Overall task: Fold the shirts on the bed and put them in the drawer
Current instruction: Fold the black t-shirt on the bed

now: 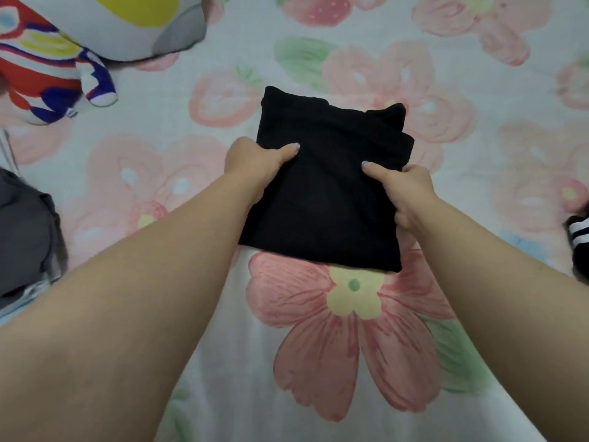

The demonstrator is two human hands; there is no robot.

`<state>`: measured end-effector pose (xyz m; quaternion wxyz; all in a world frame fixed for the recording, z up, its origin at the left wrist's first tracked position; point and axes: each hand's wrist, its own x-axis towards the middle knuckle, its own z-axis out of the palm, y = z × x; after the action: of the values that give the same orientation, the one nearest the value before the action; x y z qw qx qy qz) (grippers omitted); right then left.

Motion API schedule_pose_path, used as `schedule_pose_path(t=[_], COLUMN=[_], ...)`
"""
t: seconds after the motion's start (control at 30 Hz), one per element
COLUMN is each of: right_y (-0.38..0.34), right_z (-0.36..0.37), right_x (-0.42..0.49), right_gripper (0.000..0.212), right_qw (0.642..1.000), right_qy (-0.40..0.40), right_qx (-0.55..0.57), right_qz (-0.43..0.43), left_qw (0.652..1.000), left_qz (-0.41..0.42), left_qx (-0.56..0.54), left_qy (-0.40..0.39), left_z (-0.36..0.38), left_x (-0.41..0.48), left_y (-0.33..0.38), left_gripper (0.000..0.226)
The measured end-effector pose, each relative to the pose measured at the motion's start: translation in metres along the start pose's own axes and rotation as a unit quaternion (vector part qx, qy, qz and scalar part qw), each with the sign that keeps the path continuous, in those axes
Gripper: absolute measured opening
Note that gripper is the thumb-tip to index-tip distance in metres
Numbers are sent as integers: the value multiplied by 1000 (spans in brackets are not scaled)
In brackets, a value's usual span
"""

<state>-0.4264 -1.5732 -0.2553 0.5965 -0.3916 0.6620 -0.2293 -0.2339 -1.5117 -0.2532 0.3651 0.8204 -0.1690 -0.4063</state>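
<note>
The black shirt (325,199) is folded into a compact, roughly rectangular packet and sits at the centre of the frame, over the bed (223,362), which is covered with a sheet printed in pink flowers and green leaves. The left hand (251,167) grips the packet's left edge, thumb laid flat on the top layer and the other fingers hidden beneath the cloth. The right hand (409,194) grips the right edge in the same way, thumb on top pointing inward, with the remaining fingers curled under the fabric. Whether the packet rests on the sheet or is raised just above it cannot be determined. A red, white and blue plush toy (47,78) lies in the upper left of the frame, beside a larger white and grey cushion (134,30) with a yellow patch. A grey garment (22,231) lies at the left edge. A black item with white stripes (580,234) is partly visible at the right edge.
</note>
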Motion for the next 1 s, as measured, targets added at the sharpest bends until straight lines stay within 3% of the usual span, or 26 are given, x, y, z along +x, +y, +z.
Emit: schedule_pose_path(t=[0.1,0.2,0.3,0.4,0.57,0.73,0.93,1.0], right_y=[-13,-28,-29,-17,-7,-31,-55,-55], right_z=[10,20,38,79,172,261,332,348], right_x=[-11,-48,-99,-151,-213,-242,-254,-254], right_gripper=[37,30,30,32,33,27,29,30], right_qw=[994,986,970,946,905,873,838,845], right_qy=[-91,-152,-229,-320,-424,-476,-524,-516], right_qx=[52,45,60,20,-21,-95,-124,-98], right_qz=[19,-42,-55,-50,-6,-43,-94,-101], left_qw=[977,952,931,913,893,874,849,859], left_qz=[-20,-8,-15,-46,-60,-39,-24,17], left_qx=[-156,-249,-339,-400,-439,-460,-497,-478], left_qy=[-142,-180,-135,-63,75,154,180,184], left_z=[0,-34,-98,-163,-258,-322,-369,-391], left_x=[-13,-44,-87,-137,-185,-187,-163,-147], left_y=[6,0,-34,-74,-117,-138,-150,-152], left_gripper=[38,31,24,33,34,48,35,28])
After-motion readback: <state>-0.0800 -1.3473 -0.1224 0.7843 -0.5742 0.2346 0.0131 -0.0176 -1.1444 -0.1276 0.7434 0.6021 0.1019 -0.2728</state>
